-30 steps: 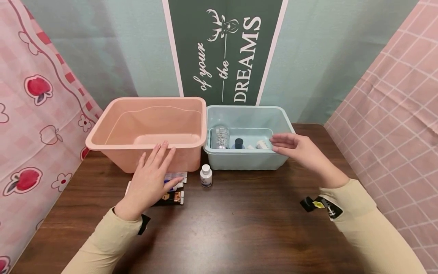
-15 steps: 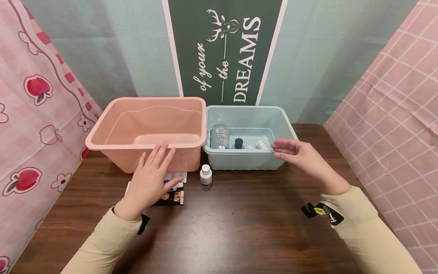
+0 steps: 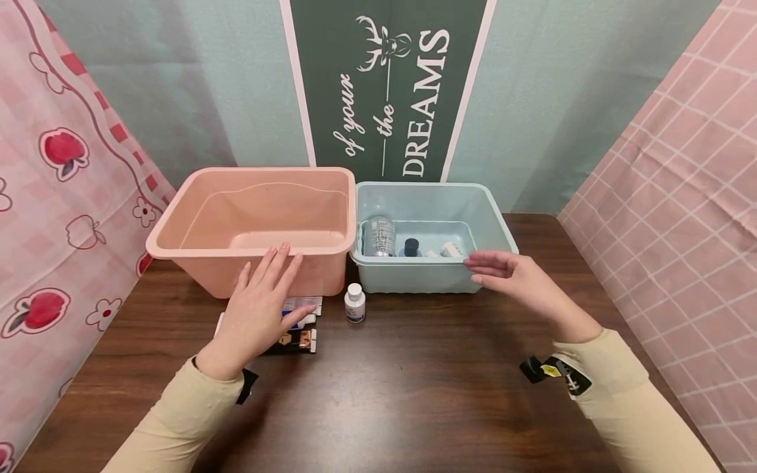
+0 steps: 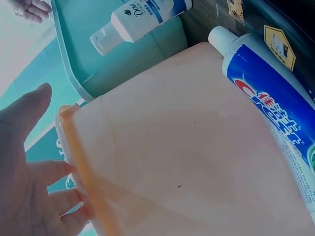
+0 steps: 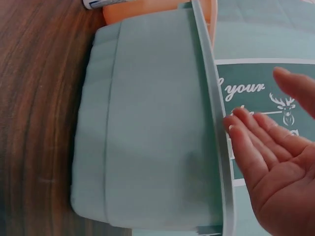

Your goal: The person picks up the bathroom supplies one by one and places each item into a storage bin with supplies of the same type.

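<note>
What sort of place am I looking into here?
Probably a small staged tabletop booth: a dark wood-grain table stands between an apple-print cloth on the left and a pink grid-patterned cloth on the right, with a fabric backdrop lettered DREAMS behind.

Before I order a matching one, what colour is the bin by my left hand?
Peach pink; the bin shows best in the head view.
</note>
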Demonstrator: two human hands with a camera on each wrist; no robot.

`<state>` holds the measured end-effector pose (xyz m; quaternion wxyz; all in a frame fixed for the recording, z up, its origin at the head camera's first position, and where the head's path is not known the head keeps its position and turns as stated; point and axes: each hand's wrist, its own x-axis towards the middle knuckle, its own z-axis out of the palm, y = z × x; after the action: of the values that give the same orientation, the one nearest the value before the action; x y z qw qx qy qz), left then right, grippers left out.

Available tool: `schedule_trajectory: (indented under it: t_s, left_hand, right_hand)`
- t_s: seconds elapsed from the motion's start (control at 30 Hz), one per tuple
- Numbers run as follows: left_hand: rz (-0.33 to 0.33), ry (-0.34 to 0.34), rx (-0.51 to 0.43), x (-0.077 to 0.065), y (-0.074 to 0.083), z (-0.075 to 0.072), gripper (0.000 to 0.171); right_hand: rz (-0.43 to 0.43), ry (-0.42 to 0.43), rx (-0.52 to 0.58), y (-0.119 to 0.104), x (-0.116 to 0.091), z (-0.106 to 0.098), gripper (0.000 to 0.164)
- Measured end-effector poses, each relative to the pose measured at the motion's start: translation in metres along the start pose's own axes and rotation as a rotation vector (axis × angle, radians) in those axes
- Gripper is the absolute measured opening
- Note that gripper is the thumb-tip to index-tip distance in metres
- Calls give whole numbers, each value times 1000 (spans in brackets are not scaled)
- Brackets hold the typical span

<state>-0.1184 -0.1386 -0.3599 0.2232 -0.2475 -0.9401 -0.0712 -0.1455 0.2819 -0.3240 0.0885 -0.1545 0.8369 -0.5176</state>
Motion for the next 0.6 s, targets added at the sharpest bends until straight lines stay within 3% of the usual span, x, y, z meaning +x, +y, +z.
schedule_trajectory:
  t_s: [0.6]
  left_hand:
    - [-4, -10, -5, 0, 1, -1, 83]
  right_hand:
    - [-78, -69, 120, 27, 2, 13, 44]
